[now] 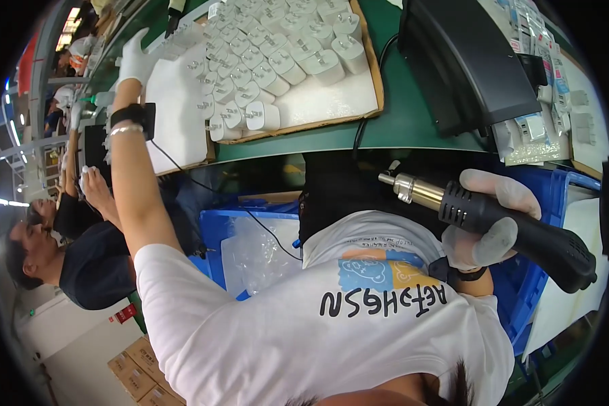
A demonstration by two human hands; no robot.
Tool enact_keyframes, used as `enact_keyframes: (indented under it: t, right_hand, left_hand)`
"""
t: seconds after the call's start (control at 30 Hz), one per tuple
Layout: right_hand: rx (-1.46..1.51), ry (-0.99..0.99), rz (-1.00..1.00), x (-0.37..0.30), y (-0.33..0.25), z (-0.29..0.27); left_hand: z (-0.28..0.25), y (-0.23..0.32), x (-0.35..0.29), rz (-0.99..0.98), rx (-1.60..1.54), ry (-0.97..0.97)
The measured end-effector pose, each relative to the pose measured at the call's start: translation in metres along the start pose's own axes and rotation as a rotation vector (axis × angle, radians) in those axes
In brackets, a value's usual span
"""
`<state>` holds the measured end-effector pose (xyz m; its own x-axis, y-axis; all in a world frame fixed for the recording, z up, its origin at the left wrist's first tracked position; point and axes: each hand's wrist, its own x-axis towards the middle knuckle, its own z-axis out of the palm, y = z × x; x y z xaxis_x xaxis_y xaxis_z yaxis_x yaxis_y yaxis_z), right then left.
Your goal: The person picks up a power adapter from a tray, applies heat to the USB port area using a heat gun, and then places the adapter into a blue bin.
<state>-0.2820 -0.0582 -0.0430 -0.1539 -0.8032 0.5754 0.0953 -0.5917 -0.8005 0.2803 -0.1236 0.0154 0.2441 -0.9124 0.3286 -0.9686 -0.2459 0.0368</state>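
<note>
In a white glove, my right hand (480, 247) is wrapped round the black body of a heat gun (484, 210), held in front of my body. Its metal nozzle (413, 187) points left. My left arm is stretched out over the far left of the bench, and my gloved left hand (134, 62) has its fingers apart, with nothing seen in them. That hand is closest to a row of white plug chargers (176, 44) on a white sheet (166, 95). To its right, many more white chargers (271, 78) stand in rows, prongs showing, on a cardboard-edged tray (331, 107).
A large black machine housing (463, 68) stands on the green bench (386, 128). Printed packets (534, 128) lie at the far right. Blue bins (213, 237) sit below the bench edge, one holding clear plastic. A black cable (203, 184) hangs at left. Co-workers (91, 260) sit on the left.
</note>
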Motion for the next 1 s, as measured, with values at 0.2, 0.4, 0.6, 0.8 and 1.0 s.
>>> enact_keyframes:
  t: [0.2,0.4,0.6,0.8,1.0]
  right_hand:
    - [-0.195,-0.004,-0.028,0.002,0.007,-0.019]
    - [0.167,0.004,0.039,-0.003,-0.002,-0.004]
    - [0.279,0.002,0.059,-0.008,-0.004,-0.016]
    - [0.299,-0.039,-0.016,-0.007,-0.003,-0.021]
    - [0.131,-0.016,-0.088,-0.002,-0.003,-0.027]
  left_hand:
    - [-0.098,0.212,-0.123,0.292,-0.088,-0.314]
    - [-0.06,0.24,-0.155,0.618,0.272,-0.277]
    - [-0.024,0.237,-0.167,0.559,0.455,-0.292]
    - [-0.029,0.24,-0.163,0.648,0.445,-0.22]
    - [-0.059,0.269,-0.176,0.576,0.189,-0.032]
